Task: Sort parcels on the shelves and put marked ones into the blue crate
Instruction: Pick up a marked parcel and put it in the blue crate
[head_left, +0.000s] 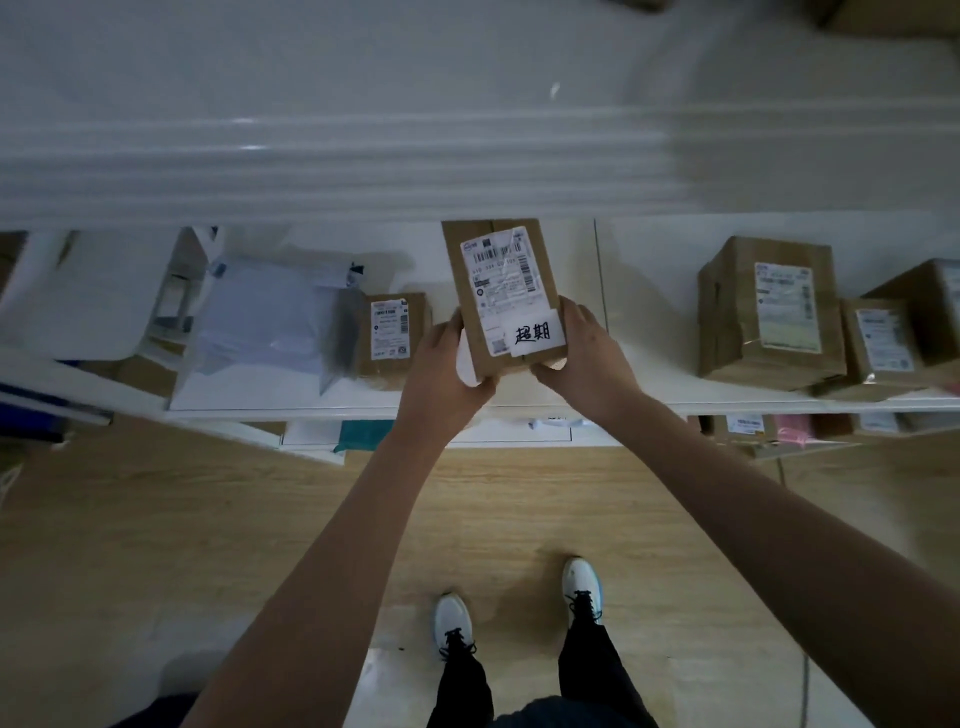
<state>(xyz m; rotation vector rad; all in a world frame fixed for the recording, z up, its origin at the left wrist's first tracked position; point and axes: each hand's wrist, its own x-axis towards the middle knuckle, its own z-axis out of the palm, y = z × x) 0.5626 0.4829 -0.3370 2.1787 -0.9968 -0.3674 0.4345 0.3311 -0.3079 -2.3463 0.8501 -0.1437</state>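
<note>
White shelving (545, 402) stands over a wood-look floor (182, 519), with a grey poly bag (260, 332) and a small box (390, 332) to the left and larger cartons (769, 312) to the right. Both hands clasp a brown parcel (498, 291) just above the shelf's front edge, the left hand (447, 371) closed on its near-left corner, the right hand (584, 358) on its near-right. A white handwritten tag (535, 332) sits on the parcel's near end.

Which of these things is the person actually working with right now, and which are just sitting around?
In use:
- cardboard parcel with a handwritten white note
- left hand and right hand, both gripping it

Sitting on the shelf:
- small box
- white plastic mailer
- three brown boxes on the right, largest
</note>
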